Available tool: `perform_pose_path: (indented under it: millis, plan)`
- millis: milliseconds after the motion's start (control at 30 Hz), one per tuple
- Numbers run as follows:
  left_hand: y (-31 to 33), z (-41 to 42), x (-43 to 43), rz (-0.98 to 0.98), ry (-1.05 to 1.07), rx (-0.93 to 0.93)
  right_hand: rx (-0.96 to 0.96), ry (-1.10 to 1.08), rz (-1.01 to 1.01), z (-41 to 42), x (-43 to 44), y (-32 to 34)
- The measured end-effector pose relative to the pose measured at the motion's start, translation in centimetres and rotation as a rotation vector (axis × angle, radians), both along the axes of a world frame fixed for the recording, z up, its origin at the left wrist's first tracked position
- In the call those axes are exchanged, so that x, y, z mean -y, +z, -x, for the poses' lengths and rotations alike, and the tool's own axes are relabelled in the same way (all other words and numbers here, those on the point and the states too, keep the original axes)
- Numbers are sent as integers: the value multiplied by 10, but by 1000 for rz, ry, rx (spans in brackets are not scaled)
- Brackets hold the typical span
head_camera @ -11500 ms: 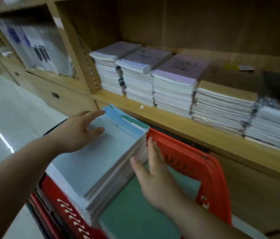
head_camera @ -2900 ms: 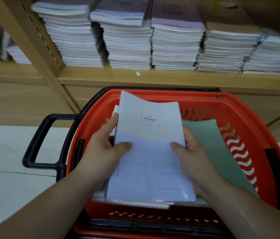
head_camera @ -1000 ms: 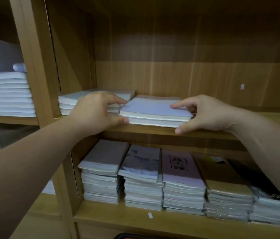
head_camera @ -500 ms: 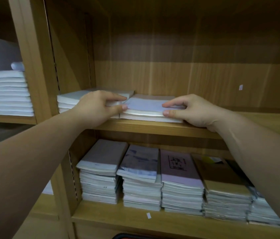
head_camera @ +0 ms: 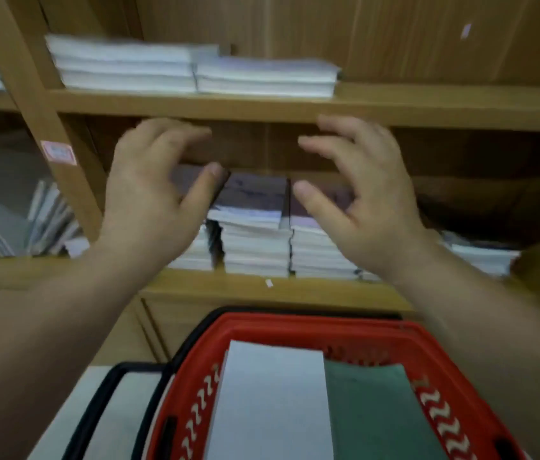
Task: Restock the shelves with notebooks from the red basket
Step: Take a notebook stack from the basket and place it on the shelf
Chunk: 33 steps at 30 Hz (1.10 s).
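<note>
Now the wooden shelf [head_camera: 428, 107] is carrying two white notebook stacks [head_camera: 262, 74] side by side, while the red basket [head_camera: 295, 327] below is holding a pale notebook [head_camera: 272, 393] beside a green notebook [head_camera: 371, 410]. Between them the left hand [head_camera: 152, 194] and right hand [head_camera: 368, 200] are hovering, fingers spread wide, holding nothing.

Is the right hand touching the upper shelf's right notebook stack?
Apart. Head view: the right hand is open below the upper shelf; bare shelf edge shows between it and the notebook stack.
</note>
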<state>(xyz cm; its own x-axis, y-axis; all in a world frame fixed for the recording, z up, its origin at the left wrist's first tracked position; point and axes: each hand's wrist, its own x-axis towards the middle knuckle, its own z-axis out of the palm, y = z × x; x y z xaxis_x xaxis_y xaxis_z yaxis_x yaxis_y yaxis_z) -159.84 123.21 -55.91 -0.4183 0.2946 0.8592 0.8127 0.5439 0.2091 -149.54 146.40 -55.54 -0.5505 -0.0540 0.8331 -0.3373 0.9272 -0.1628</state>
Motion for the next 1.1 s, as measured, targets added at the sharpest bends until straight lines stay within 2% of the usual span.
perform_pose_path:
  millis: [100, 233, 267, 333, 400, 533, 600, 833, 1100]
  plan:
    - [-94, -53, 3, 61, -107, 400, 253, 14, 200, -49, 11, -104]
    - [-197, -102, 1, 251, -38, 986, 828, -129, 628, -93, 34, -218]
    - [-214, -111, 1, 287, -9, 1099, 942, -150, 690, -102, 40, -238]
    - [-236, -125, 3, 340, 44, 1241, 1054, -168, 765, -117, 52, -266]
    - [-250, -132, 7, 372, 92, 1278, 1078, -187, 798, -125, 58, -278]
    - [-259, -131, 12, 264, 134, 1454, 1057, -205, 843, -125, 63, -281]
    - [-258, -132, 11, 254, 125, 1484, 1055, -195, 837, -124, 64, -280]
    - [-240, -140, 13, 221, 132, 1431, 1029, -121, 1036, -126, 61, -277]
    - [-234, -151, 17, 117, 43, 1331, 978, -41, 1205, -128, 61, -284]
